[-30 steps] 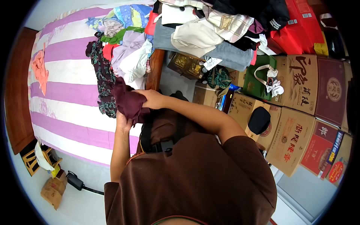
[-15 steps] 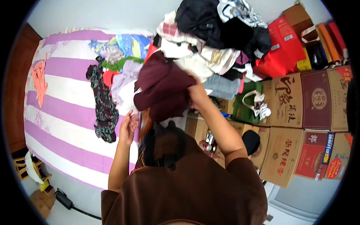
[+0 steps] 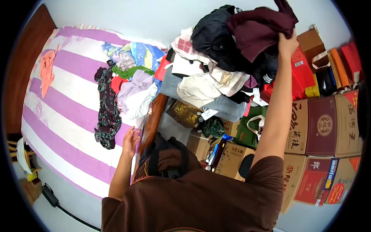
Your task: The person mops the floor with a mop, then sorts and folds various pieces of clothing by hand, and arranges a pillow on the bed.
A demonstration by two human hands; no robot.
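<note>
My right hand (image 3: 288, 44) is stretched far out and closed on a maroon garment (image 3: 259, 29). The cloth hangs over a large heap of clothes (image 3: 197, 87), against a black jacket (image 3: 210, 33). Whether the garment rests on the heap or hangs just above it, I cannot tell. My left hand (image 3: 130, 141) holds nothing, its fingers loosely curled and apart, over the edge of the striped bed (image 3: 83, 131). Nearest to it are a white garment (image 3: 142, 104) and a dark floral garment (image 3: 108, 112) on the bed.
A coral garment (image 3: 47, 71) lies at the bed's far left. Stacked cardboard boxes (image 3: 295, 123) line the right side, with red bags (image 3: 303, 71) behind. A green bag (image 3: 247, 129) and an open box (image 3: 232, 158) stand below the heap. The bed's wooden edge (image 3: 152, 123) runs beside me.
My right hand has carried the maroon garment from in front of me to the upper right, over the heap. My left hand has barely moved. The view has shifted slightly.
</note>
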